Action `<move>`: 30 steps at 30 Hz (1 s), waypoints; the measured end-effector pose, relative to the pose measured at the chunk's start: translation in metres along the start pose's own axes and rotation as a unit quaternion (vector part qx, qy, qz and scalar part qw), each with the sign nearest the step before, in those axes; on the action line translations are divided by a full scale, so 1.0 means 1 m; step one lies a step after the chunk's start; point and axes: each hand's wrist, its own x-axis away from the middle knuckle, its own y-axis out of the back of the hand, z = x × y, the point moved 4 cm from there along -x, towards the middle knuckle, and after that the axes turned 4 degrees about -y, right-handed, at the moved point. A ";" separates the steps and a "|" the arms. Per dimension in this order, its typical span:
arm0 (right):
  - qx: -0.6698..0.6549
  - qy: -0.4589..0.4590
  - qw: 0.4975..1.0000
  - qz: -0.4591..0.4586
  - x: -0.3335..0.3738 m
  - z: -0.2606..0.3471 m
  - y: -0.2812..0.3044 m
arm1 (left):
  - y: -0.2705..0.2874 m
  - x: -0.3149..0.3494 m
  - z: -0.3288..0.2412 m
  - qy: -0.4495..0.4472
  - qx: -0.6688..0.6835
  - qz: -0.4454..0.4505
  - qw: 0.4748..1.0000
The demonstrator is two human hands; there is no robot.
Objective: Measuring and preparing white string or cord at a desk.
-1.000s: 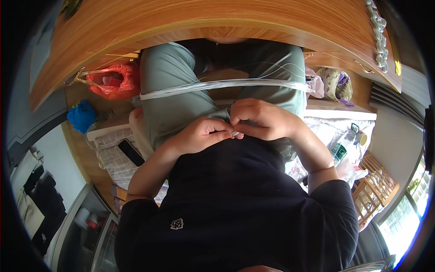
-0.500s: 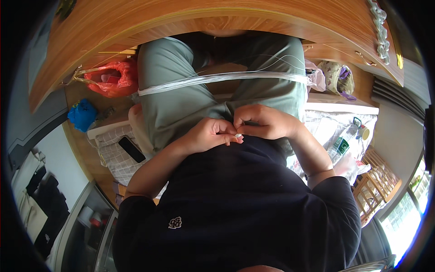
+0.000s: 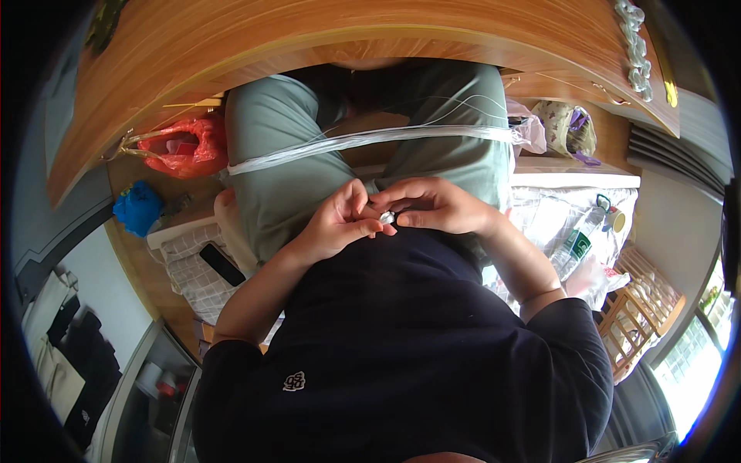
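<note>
- Left hand (image 3: 337, 222) has opened since the earlier frame: its fingers now fan toward 12 o'clock. Right hand (image 3: 444, 208) has parted its thumb from its index finger. The small, crumpled white piece (image 3: 387, 218), material not identifiable, now shows more fully.
- Reference: clock directions are read from the white piece; 12 o'clock points to the orange-brown, wood-grain desk (image 3: 370, 42).
- Left hand state: loosely grasping the white piece between thumb and fingertips, apparently so that it is supported from below yet exposed.
- Right hand state: curved at 3 o'clock, fingertips just beside the piece. Contact or grip cannot be told. Its position probably steadies the work from the opposite side.
- Location of piece: between the two hands, in front of the black fabric T-shirt (image 3: 409, 332). Holding it close to the body likely suits fine finger work.
- Long, thin bundle of white strands (image 3: 401, 134): at 12 o'clock, laid across both legs of the grey-green fabric trousers (image 3: 266, 116). The two thighs presumably keep it spread and off the floor.
- Count, hands and work: two hands; one white piece; one bundle, with a few loose strands not countable exactly.
- Count, surroundings: one red plastic bag (image 3: 207, 147), near 10 o'clock; one blue plastic bag (image 3: 139, 208), 9 o'clock; one black, rectangular phone (image 3: 221, 264), between 8 and 9 o'clock; one clear plastic bottle with green label (image 3: 576, 245), just past 3 o'clock.
</note>
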 end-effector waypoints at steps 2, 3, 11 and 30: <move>0.054 0.027 0.997 -0.045 0.000 0.001 0.004 | 0.001 -0.003 -0.002 -0.012 0.007 -0.024 1.000; -0.027 0.006 0.998 -0.053 -0.002 -0.001 0.003 | 0.004 -0.003 -0.003 -0.034 -0.018 -0.044 0.998; 0.263 0.111 0.935 -0.208 0.006 0.045 -0.005 | 0.007 -0.001 -0.007 -0.044 -0.078 -0.156 0.984; 0.422 0.114 0.604 -0.667 0.207 0.281 0.254 | 0.013 -0.007 0.000 -0.031 -0.095 -0.148 0.984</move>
